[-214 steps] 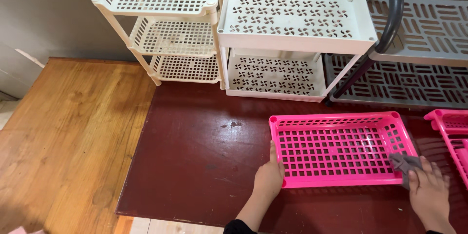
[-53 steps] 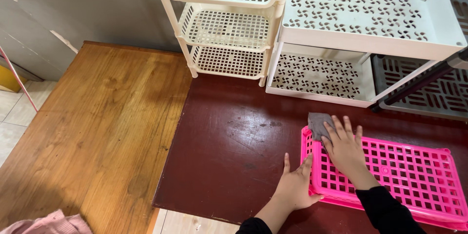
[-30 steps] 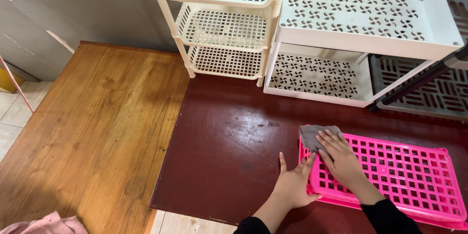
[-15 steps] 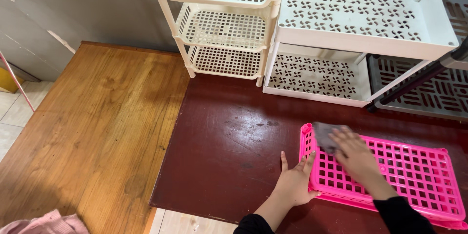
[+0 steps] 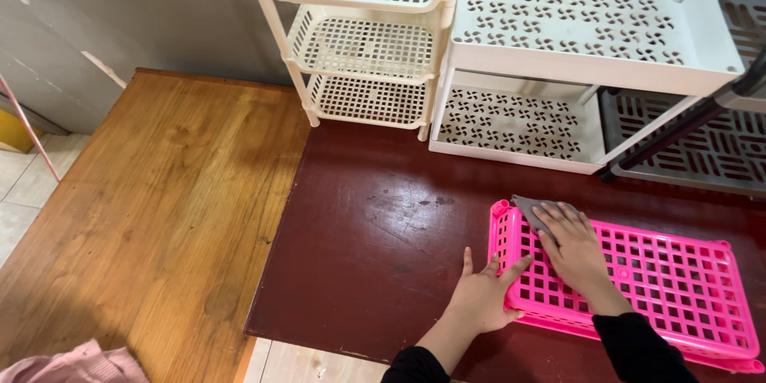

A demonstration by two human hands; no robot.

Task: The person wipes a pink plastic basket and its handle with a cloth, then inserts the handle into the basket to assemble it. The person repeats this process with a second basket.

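Pink tray (image 5: 662,287) with a grid floor lies flat on the dark red table (image 5: 375,231), near its front edge, at the right. Left hand (image 5: 483,295) rests open, palm down, on the table against the tray's near left corner, thumb touching the rim; it grasps nothing. Right hand (image 5: 574,247) lies flat inside the tray at its left end, fingers spread, pressing a grey cloth (image 5: 528,207) onto the far left corner; the cloth is pinned under the fingertips, not clenched. Behind the tray, apart from it, a white shelf rack (image 5: 590,40) with pinwheel cut-outs stands against the wall, a cream three-tier rack (image 5: 363,40) just beside it to the left. A grey slotted shelf (image 5: 702,144) with a black tube (image 5: 686,124) crossing it sits at far right. A brown wooden table (image 5: 152,199) adjoins the left side. Pink fabric (image 5: 72,363) shows at the bottom left corner.
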